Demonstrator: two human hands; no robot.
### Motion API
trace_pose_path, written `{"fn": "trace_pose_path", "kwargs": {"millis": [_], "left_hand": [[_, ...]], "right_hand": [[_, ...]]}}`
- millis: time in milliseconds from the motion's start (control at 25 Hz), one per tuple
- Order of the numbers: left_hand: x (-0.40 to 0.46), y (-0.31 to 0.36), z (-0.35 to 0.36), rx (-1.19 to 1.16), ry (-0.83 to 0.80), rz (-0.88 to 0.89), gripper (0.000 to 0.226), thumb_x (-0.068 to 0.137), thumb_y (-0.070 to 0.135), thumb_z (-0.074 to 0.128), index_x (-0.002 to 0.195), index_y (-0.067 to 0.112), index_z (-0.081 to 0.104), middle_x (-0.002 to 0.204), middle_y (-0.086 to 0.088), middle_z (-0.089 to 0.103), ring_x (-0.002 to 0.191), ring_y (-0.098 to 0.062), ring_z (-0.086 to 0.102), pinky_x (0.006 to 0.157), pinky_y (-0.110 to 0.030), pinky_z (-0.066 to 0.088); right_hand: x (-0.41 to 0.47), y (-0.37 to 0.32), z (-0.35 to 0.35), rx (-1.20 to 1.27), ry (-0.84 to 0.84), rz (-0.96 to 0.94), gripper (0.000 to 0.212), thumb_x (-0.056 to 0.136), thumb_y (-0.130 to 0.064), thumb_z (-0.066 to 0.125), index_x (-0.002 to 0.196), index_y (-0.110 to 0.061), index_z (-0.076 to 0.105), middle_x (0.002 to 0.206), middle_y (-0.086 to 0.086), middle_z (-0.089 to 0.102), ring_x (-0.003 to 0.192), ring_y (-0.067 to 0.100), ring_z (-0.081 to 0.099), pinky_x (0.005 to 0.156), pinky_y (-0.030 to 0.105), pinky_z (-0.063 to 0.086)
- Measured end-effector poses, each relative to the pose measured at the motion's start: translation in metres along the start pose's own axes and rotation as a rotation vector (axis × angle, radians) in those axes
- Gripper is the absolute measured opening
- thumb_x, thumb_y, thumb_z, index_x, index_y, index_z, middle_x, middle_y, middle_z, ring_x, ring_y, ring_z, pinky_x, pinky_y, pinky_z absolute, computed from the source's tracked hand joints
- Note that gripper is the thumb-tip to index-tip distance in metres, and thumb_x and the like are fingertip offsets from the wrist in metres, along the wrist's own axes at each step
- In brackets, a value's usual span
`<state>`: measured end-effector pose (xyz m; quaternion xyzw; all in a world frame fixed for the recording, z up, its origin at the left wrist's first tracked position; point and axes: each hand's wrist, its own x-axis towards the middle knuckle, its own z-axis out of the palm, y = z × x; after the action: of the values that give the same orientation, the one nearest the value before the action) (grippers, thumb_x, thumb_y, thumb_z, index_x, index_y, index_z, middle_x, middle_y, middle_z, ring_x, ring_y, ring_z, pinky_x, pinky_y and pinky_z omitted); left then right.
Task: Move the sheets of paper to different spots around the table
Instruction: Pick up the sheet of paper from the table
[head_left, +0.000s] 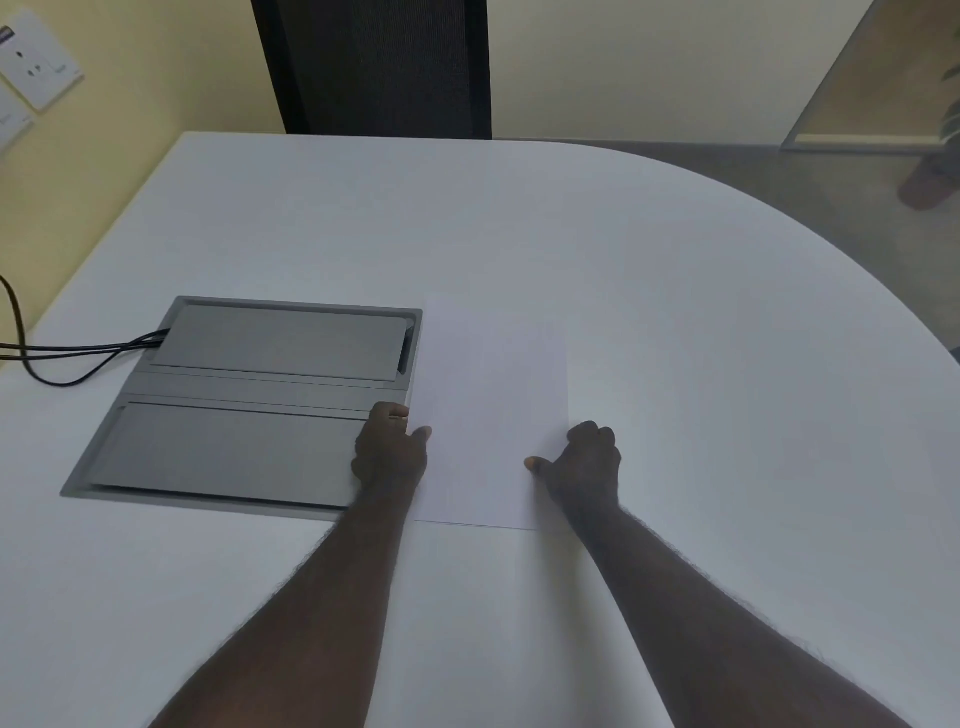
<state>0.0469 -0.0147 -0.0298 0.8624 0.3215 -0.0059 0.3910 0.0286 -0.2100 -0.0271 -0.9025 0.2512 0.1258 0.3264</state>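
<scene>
A white sheet of paper lies flat on the white table, just right of the grey cable box. My left hand grips the sheet's left edge, thumb on top and fingers curled. At the right edge my right hand holds the sheet the same way, thumb pointing inward on the paper. Whether more than one sheet is stacked there I cannot tell.
A grey recessed cable box with two lids sits in the table at the left, black cables running from it off the left edge. A black chair back stands beyond the far edge. The table's right side curves away.
</scene>
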Motion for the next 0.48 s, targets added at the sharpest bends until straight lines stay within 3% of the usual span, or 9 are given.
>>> {"fn": "trace_pose_path", "kwargs": {"millis": [80,240,480], "left_hand": [[0.001,-0.005,0.001,-0.070,0.021,0.047,0.023,0.079,0.017,0.074,0.100,0.014,0.065,0.086,0.002,0.064,0.092,-0.028,0.064,0.083,-0.034,0.047],[0.001,-0.011,0.002,-0.152,0.049,0.071,0.023,0.080,0.015,0.075,0.100,0.005,0.071,0.088,-0.010,0.072,0.082,-0.021,0.062,0.076,-0.023,0.039],[0.002,-0.017,-0.003,-0.224,0.006,0.055,0.024,0.081,0.018,0.074,0.102,0.006,0.074,0.087,-0.009,0.074,0.081,-0.021,0.063,0.079,-0.025,0.045]], "right_hand": [[0.001,0.001,0.000,0.008,0.004,-0.005,0.062,0.072,-0.032,0.083,0.118,-0.005,0.050,0.117,0.009,0.049,0.116,0.031,0.051,0.090,0.044,0.050],[0.011,0.001,-0.002,0.056,-0.023,0.047,0.061,0.072,-0.031,0.083,0.119,-0.006,0.054,0.121,0.009,0.052,0.115,0.029,0.054,0.087,0.038,0.047],[0.025,0.010,0.002,0.191,0.072,0.066,0.034,0.085,-0.027,0.069,0.113,-0.009,0.059,0.118,0.010,0.062,0.106,0.026,0.059,0.084,0.028,0.041]]}}
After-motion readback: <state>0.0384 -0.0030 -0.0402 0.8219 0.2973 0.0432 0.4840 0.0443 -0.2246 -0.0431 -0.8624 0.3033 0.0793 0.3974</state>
